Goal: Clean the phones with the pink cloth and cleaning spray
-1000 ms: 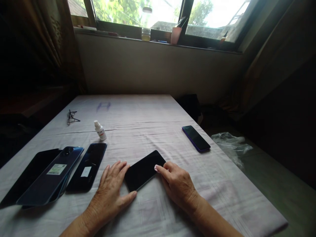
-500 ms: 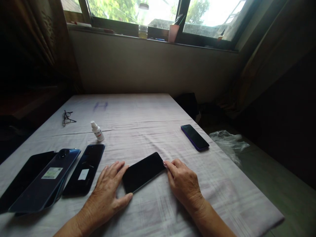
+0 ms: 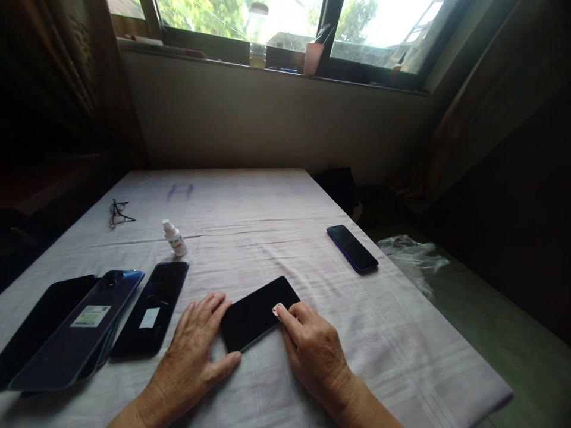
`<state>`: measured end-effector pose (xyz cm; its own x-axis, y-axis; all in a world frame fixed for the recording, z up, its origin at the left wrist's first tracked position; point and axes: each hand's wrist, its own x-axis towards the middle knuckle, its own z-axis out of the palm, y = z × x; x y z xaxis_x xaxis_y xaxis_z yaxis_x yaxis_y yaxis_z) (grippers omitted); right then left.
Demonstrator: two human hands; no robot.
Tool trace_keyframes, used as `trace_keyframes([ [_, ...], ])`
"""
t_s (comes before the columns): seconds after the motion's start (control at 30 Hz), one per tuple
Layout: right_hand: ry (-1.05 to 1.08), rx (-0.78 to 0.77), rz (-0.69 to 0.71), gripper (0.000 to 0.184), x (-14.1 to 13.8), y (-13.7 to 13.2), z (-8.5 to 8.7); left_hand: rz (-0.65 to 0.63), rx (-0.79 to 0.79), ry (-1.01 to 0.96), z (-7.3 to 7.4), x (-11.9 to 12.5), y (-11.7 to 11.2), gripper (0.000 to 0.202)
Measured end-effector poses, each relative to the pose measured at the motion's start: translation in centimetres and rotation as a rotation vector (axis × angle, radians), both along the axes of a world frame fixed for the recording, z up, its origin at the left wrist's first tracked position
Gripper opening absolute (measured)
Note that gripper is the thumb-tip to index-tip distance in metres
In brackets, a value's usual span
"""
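A smartphone (image 3: 256, 318) with a dark screen lies face up on the tablecloth, set at a slant. My left hand (image 3: 191, 342) steadies its left end, thumb at the near corner and fingers at the far one. Pinched in the fingers of my right hand (image 3: 314, 345) is a small whitish-pink wipe (image 3: 278, 309), pressed to the right part of the screen. Most of the wipe is hidden by my fingers, so its material is unclear.
Several phones (image 3: 71, 339) overlap at the left, beside another dark phone (image 3: 154, 303) lying back up. A white bottle (image 3: 175, 239) and eyeglasses (image 3: 119, 213) are behind them. A purple-edged phone (image 3: 352, 248) lies near the right table edge; a clear plastic bag (image 3: 413, 258) is beyond it.
My right hand has slid the wipe from the phone's right edge leftward and nearer, onto the screen. My left hand keeps its place on the phone.
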<state>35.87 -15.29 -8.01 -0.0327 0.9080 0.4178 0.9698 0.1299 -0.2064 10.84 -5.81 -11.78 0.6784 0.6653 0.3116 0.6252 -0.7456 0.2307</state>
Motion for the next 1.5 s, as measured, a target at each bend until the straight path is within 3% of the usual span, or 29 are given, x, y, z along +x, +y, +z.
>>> trace_keyframes([
  [0.2, -0.048, 0.051, 0.093, 0.021, -1.9, 0.1, 0.6, -0.009, 0.012, 0.003, 0.5, 0.1, 0.0, 0.08],
  [0.37, -0.03, 0.047, 0.114, 0.021, -1.5, 0.3, 0.9, -0.008, 0.011, -0.003, 0.4, 0.1, 0.0, 0.08],
  [0.63, -0.016, -0.031, -0.009, 0.037, 1.1, 0.5, 0.6, -0.003, -0.019, 0.001, 0.2, 0.0, 0.1, 0.079],
  [0.93, -0.037, -0.052, -0.173, 0.033, 2.6, 1.0, 0.4, 0.002, -0.017, -0.019, -0.1, 0.0, 0.1, 0.079],
  [1.5, -0.085, -0.008, 0.026, 0.021, -2.4, 1.7, 0.9, 0.0, -0.014, -0.017, 0.0, 0.1, 0.0, 0.081],
])
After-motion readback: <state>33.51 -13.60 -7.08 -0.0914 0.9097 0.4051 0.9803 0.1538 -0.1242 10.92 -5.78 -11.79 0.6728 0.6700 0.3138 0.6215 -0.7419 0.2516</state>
